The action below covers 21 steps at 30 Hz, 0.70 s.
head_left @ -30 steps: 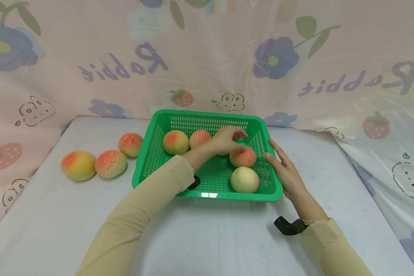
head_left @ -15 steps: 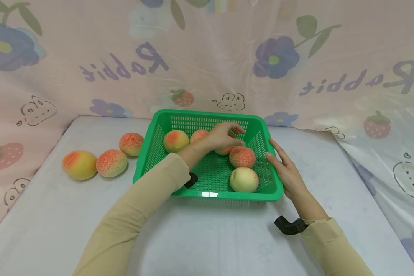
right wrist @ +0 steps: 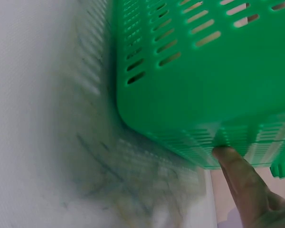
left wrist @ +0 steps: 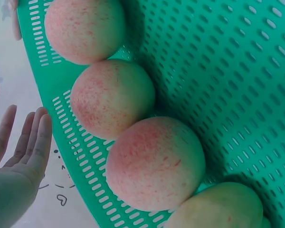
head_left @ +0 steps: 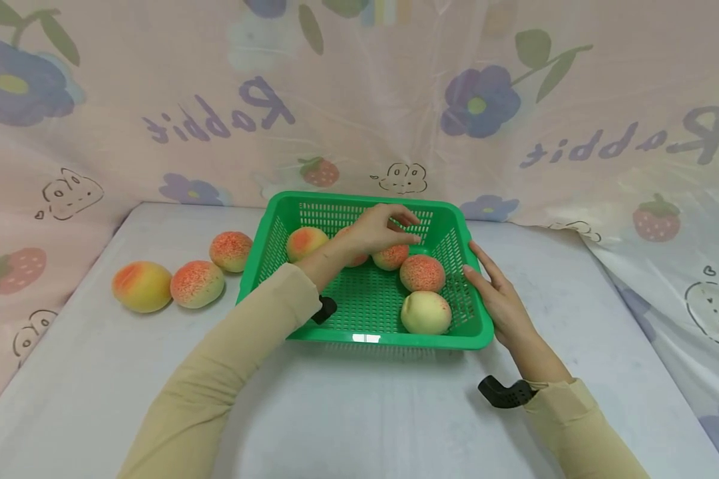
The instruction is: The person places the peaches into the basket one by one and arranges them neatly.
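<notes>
A green slotted basket (head_left: 365, 340) sits mid-table and holds several peaches. My left hand (head_left: 389, 226) hovers over its far half with fingers loosely curved, holding nothing, just above a speckled peach (head_left: 392, 257). Another peach (head_left: 305, 243) lies to the left; a red-speckled peach (head_left: 422, 273) and a pale peach (head_left: 425, 313) lie by the right wall. My right hand (head_left: 494, 293) lies flat against the outside of that wall with fingers straight. The left wrist view shows a row of peaches (left wrist: 154, 161) along the wall and the right hand (left wrist: 23, 152) beyond it. In the right wrist view a fingertip (right wrist: 237, 171) touches the basket (right wrist: 204, 85).
Three more peaches lie on the white table left of the basket: a yellow-orange peach (head_left: 142, 286), a speckled one (head_left: 196, 283) and a smaller one (head_left: 230, 251). A flowered plastic curtain (head_left: 515, 133) closes off the back and both sides. Bare tabletop (head_left: 359, 412) lies in front.
My left hand has risen and drawn back a little, uncovering the speckled peach that lay under its palm. The right hand has stayed against the basket's side.
</notes>
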Available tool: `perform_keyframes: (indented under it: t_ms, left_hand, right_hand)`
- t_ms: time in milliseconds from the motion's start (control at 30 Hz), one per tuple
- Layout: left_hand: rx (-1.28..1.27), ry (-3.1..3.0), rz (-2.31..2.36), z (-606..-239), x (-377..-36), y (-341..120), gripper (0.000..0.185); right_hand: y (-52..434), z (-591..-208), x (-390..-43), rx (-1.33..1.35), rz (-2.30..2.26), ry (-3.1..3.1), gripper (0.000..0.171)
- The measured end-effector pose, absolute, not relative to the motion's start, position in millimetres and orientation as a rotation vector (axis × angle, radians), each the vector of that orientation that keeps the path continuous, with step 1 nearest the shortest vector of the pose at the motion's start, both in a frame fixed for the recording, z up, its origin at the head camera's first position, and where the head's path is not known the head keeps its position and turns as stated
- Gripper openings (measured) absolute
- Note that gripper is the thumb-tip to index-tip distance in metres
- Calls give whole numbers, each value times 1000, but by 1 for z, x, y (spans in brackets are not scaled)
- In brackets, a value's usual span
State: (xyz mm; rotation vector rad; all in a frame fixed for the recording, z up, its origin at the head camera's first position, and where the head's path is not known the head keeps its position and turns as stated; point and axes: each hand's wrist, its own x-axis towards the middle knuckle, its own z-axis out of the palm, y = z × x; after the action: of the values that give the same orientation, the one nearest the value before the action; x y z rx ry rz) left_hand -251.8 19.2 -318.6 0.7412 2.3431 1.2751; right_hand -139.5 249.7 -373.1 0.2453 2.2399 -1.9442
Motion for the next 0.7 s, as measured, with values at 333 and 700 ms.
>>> perform_keyframes:
  t_ms: [333,700]
  left_hand:
    - [707,2329,1369,-315,-252,5,37]
    - [736,2312,1493,-287,-233,-20,35]
  right_hand:
    - [250,-374,-139,242,-1937,2237,64]
    - [251,-373,-138,244,-1938,2232,64]
